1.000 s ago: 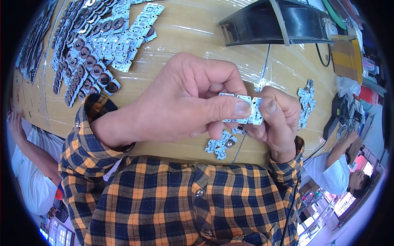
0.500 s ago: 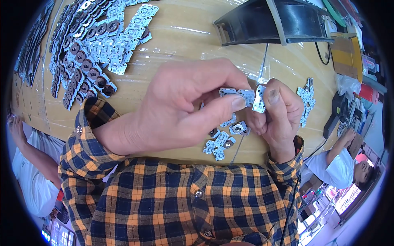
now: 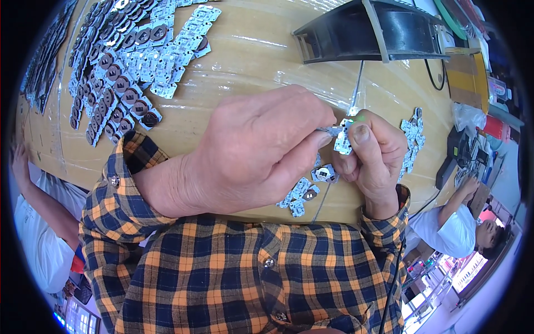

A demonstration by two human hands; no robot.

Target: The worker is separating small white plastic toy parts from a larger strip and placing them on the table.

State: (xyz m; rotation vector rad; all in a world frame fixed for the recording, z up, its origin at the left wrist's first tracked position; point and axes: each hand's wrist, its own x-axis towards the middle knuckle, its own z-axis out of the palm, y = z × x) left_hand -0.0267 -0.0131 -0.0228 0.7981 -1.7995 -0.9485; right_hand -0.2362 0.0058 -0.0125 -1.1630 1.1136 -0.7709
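My left hand (image 3: 253,153) is closed, thumb and fingertips pinching a small circuit board (image 3: 330,131) seen nearly edge-on; the fingers hide most of it. Facing it, my right hand (image 3: 381,150) grips another small white circuit board (image 3: 342,145) upright between thumb and fingers. The two boards meet or nearly meet; I cannot tell whether they touch. A green glow (image 3: 359,118) shows at the top of the right-hand board, beside the thumb. Below the hands lie several loose boards (image 3: 299,196), and one with a round silvery part (image 3: 323,173) is close to my right fingers.
A big heap of board strips (image 3: 130,61), many with round dark parts, covers the far left of the table. A black curved holder (image 3: 356,33) stands at the back. More boards (image 3: 412,136) lie right, near a cardboard box (image 3: 468,80). One person (image 3: 50,222) sits left, another (image 3: 450,228) right.
My left hand has turned and closed in, bringing its board from face-on to edge-on against the right-hand board. The right-hand board has shifted slightly left, and a green light now glows by the thumb.
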